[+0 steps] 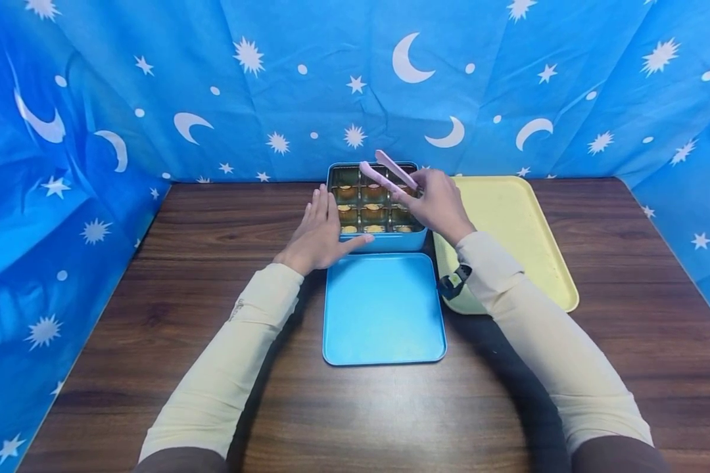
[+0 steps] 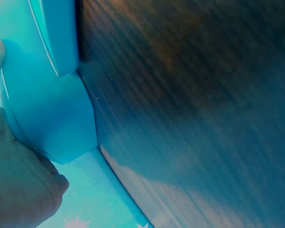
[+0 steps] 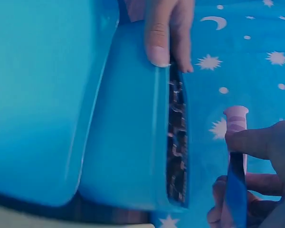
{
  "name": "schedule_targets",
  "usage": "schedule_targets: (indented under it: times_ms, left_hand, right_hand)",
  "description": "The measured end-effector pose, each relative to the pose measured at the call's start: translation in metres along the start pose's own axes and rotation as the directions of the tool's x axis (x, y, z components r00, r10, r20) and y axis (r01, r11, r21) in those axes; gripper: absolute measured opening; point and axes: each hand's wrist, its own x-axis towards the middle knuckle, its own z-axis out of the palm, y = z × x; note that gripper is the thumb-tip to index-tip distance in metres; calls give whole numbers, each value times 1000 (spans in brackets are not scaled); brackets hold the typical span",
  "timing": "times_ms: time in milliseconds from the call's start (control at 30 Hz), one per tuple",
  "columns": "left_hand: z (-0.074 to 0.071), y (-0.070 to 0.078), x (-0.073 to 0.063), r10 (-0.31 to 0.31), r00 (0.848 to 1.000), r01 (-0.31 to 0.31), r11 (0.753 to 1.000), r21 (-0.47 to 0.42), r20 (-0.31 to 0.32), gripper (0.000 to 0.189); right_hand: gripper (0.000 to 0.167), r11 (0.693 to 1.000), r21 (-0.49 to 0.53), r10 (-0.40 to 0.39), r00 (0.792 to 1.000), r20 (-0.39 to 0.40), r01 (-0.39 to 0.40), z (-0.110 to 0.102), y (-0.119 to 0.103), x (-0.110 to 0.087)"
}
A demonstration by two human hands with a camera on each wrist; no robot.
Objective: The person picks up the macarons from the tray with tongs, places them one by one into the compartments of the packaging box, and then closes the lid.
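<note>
A blue box [image 1: 395, 244] stands at the back of the table, its divided insert holding several small yellowish treats [image 1: 374, 207]. My left hand [image 1: 316, 230] rests on the box's left side with straight fingers. Its thumb lies along the front wall, and in the right wrist view that thumb [image 3: 159, 52] touches the wall near the rim. In my right hand [image 1: 440, 203] I grip pink tongs [image 1: 380, 177], held over the box's right part. The tong tips stand apart, and nothing shows between them. Some compartments at the right are partly hidden by the right hand and tongs.
A flat blue lid [image 1: 384, 309] lies just in front of the box. To the right is a pale yellow tray [image 1: 515, 256], partly under my right forearm. A blue curtain [image 1: 331, 85] with moons and stars hangs right behind the box.
</note>
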Motion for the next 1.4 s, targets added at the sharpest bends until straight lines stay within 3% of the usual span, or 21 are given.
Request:
schedule_targets:
  times_ms: [367,633,867,1400]
  left_hand:
    - [1,-1,2,-8,1000,8,1000,-15,12,120]
    - [2,-1,1,-11,1000,11,1000,-13,24,120]
    - [1,-1,1,-6,1000,6,1000,-8,24,120]
    - [-1,0,0,9,1000,-9,1000,-9,9,119]
  right_hand:
    - [45,1000,-9,20,999,-38,-21,-45,27,-32]
    - [45,998,-60,-10,993,-118,2,-73,52,-56]
    - [48,996,-87,8,986,-169,-24,-96,80,-77]
    - [61,967,-171,150,967,-208,-187,-127,146,-107]
